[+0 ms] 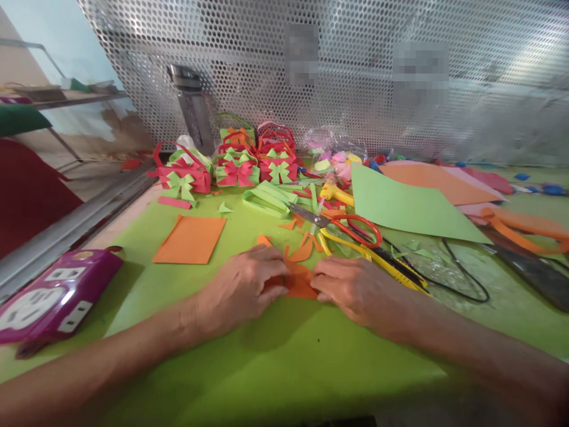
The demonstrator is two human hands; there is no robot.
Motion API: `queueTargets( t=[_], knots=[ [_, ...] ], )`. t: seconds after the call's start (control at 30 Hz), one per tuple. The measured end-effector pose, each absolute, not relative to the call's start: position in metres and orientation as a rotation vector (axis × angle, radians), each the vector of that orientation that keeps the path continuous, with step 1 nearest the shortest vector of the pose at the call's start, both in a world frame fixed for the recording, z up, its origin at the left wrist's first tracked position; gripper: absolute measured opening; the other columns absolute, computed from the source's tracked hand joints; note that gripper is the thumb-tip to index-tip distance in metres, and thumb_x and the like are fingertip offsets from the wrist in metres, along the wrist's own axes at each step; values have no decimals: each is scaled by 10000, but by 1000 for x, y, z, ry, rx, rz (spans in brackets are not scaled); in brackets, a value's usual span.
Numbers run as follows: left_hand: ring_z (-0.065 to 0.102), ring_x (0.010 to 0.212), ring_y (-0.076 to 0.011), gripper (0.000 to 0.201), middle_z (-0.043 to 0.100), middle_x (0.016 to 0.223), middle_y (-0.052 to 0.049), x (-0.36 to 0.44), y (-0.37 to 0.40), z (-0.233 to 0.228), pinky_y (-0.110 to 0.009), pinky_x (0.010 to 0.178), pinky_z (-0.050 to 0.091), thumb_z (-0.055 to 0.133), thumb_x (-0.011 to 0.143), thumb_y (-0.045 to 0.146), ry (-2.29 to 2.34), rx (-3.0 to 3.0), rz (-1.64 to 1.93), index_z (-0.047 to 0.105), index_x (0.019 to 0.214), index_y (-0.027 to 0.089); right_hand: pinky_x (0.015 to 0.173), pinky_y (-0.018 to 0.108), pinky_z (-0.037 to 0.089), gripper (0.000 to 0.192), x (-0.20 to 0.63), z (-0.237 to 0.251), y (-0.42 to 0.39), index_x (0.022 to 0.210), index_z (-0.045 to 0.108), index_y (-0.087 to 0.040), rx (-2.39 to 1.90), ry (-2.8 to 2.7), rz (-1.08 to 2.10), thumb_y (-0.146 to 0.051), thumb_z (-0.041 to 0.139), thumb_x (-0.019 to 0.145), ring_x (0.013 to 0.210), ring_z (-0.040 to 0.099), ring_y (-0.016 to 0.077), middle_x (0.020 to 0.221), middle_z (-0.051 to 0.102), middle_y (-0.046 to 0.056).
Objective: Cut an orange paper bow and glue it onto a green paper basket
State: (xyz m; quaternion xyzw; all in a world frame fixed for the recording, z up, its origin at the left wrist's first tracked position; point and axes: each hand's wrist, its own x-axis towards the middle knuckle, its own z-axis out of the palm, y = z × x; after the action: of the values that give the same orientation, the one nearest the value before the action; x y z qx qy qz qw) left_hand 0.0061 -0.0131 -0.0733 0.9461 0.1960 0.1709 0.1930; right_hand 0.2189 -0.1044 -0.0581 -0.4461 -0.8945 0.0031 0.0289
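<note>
Green table (275, 367), perforated metal screen behind. Left hand (242, 289) and right hand (355, 290) both pinch small orange paper piece (299, 283) lying flat between them, fingertips clamped on its edges; scissors (342, 228) just beyond.

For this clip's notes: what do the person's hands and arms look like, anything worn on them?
Both forearms are bare as far as the picture shows; no sleeves, gloves, watch or bracelet in view. The left hand and right hand show no rings that I can make out, though the fingers are partly hidden.
</note>
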Motion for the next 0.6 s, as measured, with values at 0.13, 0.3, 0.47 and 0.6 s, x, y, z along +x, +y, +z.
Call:
queueTargets(
  t=[0.13,0.3,0.47,0.6],
  knots=[
    [621,909,-220,101,675,908,-56,8,-12,-72,-336,796,490,608,846,127,546,2667,460,700,849,170,564,293,372,168,215,-55,-108,869,637,-149,-1363,-2870,-150,-13,609,773,728,551,183,853,621,48],
    [617,895,-199,144,673,891,-54,9,-14,-70,-308,794,475,585,847,67,555,2687,465,697,828,155,506,301,341,227,208,-51,-111,843,645,-139,-1359,-2923,-323,15,563,699,706,544,197,813,620,58],
    [614,881,-195,141,671,871,-57,9,-14,-71,-298,782,468,599,849,74,543,2690,478,684,762,147,455,310,304,267,206,-54,-116,854,642,-139,-1325,-2916,-467,21,513,684,681,543,212,784,615,62],
    [614,867,-194,133,670,849,-48,9,-13,-72,-299,761,463,611,840,74,538,2692,491,680,759,154,443,311,290,236,206,-55,-116,832,629,-135,-1292,-2918,-534,19,508,701,667,538,211,770,611,64]
  ],
)
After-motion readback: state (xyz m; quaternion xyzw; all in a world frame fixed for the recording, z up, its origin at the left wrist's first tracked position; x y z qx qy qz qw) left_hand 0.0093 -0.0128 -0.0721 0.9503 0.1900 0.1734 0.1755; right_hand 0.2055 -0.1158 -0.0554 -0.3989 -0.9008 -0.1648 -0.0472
